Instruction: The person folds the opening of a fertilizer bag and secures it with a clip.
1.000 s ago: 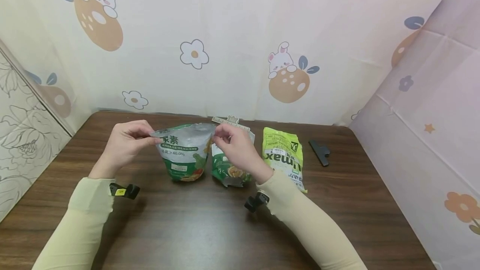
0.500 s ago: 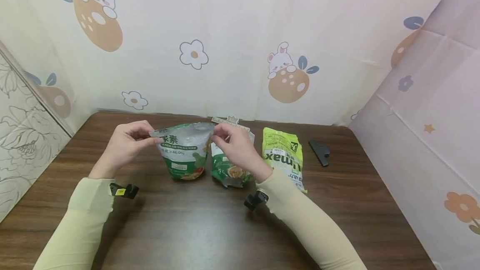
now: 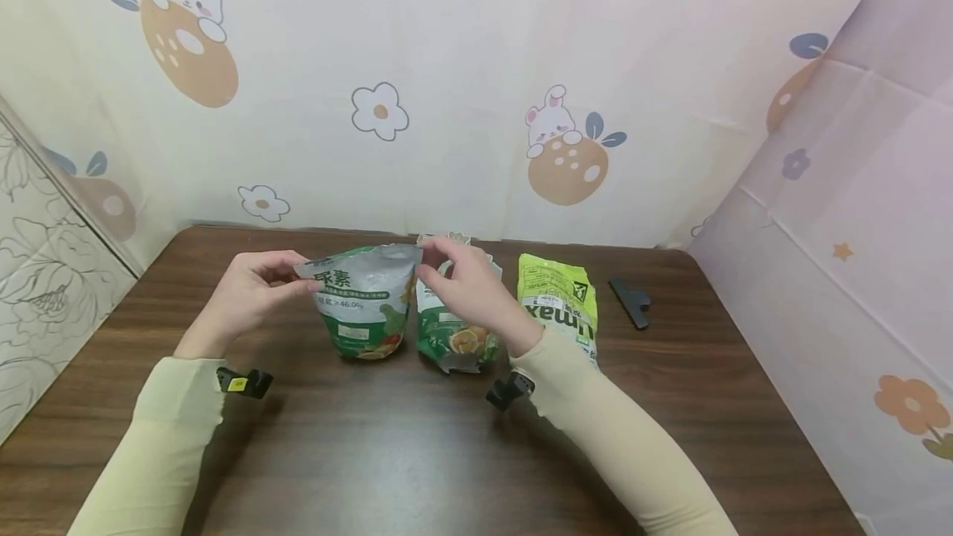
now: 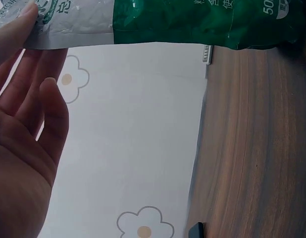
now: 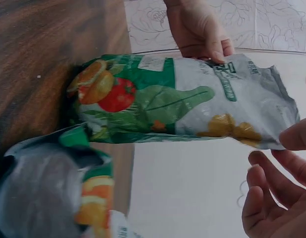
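A green-and-silver plastic bag [image 3: 365, 317] with printed vegetables and fruit stands upright on the table, its upper edge stretched between both hands. My left hand [image 3: 249, 292] pinches the top left corner between thumb and fingers. At the opposite corner, my right hand [image 3: 472, 284] pinches the edge with thumb and index finger. The right wrist view shows the bag's side [image 5: 158, 99], with the other right fingers loosely bent below. Just right of it lies a second green-and-silver bag [image 3: 457, 342], partly behind my right hand; a pale clip [image 3: 445, 239] shows at its top.
A yellow-green bag [image 3: 554, 296] lies further right, its lower part behind my right sleeve. Beyond it is a dark clip [image 3: 631, 303]. The brown wooden table [image 3: 357, 453] meets a patterned curtain [image 3: 447, 172] at the back.
The head view has shifted slightly. My right hand has moved up a little at the bag's corner and now covers more of the pale clip. Both hands keep their hold on the bag.
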A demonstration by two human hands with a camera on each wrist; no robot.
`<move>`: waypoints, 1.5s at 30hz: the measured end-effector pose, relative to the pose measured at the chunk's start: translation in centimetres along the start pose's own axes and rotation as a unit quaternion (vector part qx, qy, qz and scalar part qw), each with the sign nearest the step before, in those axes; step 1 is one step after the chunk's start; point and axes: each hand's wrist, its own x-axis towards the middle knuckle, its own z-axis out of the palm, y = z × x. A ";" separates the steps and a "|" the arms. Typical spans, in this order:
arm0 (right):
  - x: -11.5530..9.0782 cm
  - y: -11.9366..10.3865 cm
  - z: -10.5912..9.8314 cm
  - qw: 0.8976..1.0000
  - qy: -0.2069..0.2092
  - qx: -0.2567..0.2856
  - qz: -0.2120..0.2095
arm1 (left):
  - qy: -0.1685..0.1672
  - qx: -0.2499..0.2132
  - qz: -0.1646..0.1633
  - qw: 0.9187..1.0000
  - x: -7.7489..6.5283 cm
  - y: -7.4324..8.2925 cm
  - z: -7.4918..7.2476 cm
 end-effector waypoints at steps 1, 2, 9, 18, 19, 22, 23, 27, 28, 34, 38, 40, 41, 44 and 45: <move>0.1 -0.1 -0.1 1.000 0.003 0.004 0.002 | -0.001 -0.001 0.001 1.000 0.0 0.0 0.0; 0.1 -0.3 -0.1 1.000 0.006 0.011 0.005 | -0.002 -0.002 0.001 1.000 0.0 0.0 0.1; 1.0 -1.9 -0.3 0.999 0.006 0.035 -0.011 | 0.004 -0.004 0.004 1.000 0.0 -0.2 0.3; 2.9 -4.6 -0.1 0.992 -0.030 -0.074 -0.094 | 0.007 -0.018 0.015 1.000 0.0 -0.1 0.3; 3.1 -4.9 -0.1 0.990 -0.037 -0.090 -0.103 | 0.008 -0.017 0.015 1.000 0.0 -0.1 0.3; 3.7 -5.7 0.3 0.982 -0.058 -0.127 -0.128 | 0.014 -0.014 0.016 1.000 0.0 -0.2 0.4; 3.8 -5.9 0.4 0.980 -0.064 -0.135 -0.135 | 0.017 -0.013 0.016 1.000 0.0 -0.3 0.4; 4.2 -6.6 0.9 0.971 -0.078 -0.173 -0.149 | 0.029 -0.005 0.020 0.999 0.1 -0.6 0.5; 4.2 -6.7 1.0 0.968 -0.078 -0.184 -0.152 | 0.032 -0.005 0.021 0.999 0.1 -0.6 0.5; 4.4 -7.2 1.4 0.952 -0.075 -0.241 -0.171 | 0.042 -0.017 0.041 0.998 0.1 -0.6 0.5; 4.5 -7.1 1.7 0.941 -0.070 -0.272 -0.189 | 0.038 -0.025 0.057 0.997 0.1 -0.6 0.5; 4.5 -7.0 1.9 0.937 -0.064 -0.280 -0.197 | 0.037 -0.027 0.060 0.997 0.1 -0.6 0.5; 4.6 -7.0 1.9 0.936 -0.060 -0.281 -0.201 | 0.037 -0.028 0.061 0.997 0.1 -0.6 0.5; 4.6 -6.9 2.1 0.938 -0.050 -0.277 -0.203 | 0.037 -0.034 0.063 0.997 0.1 -0.6 0.6; 4.7 -6.8 2.1 0.939 -0.048 -0.274 -0.202 | 0.036 -0.036 0.063 0.997 0.2 -0.6 0.6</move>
